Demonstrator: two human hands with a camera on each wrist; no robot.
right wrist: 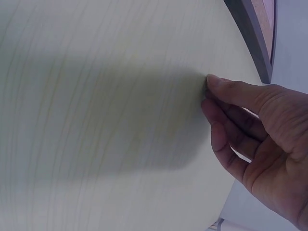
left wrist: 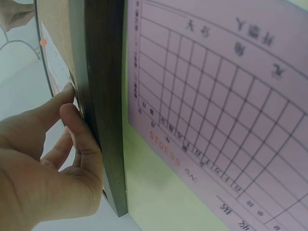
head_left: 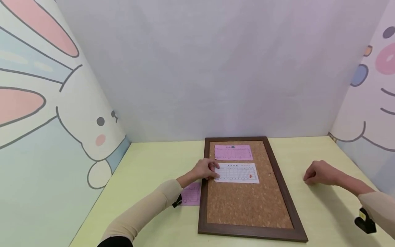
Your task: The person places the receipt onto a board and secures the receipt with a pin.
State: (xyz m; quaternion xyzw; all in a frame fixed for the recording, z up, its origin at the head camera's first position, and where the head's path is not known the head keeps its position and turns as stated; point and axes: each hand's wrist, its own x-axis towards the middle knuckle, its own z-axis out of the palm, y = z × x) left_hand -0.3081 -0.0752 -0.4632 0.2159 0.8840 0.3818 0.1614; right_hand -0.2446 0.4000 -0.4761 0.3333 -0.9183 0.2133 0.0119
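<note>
A white printed form [head_left: 237, 173] lies on the corkboard [head_left: 247, 206], with a small round orange-red spot near its right end. My left hand [head_left: 206, 169] pinches the form's left edge between thumb and fingers, over the dark frame of the board. Above it on the cork is a pink form [head_left: 233, 152]. Another pink form [left wrist: 211, 110], a ruled receipt, lies on the table left of the board, partly hidden by my left arm in the head view. Right of the board, my right hand [head_left: 322, 173] is low over the table with fingers curled and thumb near the index fingertip; nothing shows between them.
The pale yellow table [head_left: 154, 161] runs back to a plain grey-white wall [head_left: 200, 68]. Side panels with cartoon animals stand at left [head_left: 80, 113] and right. The board's brown wooden frame [head_left: 287, 192] forms a raised border between my hands.
</note>
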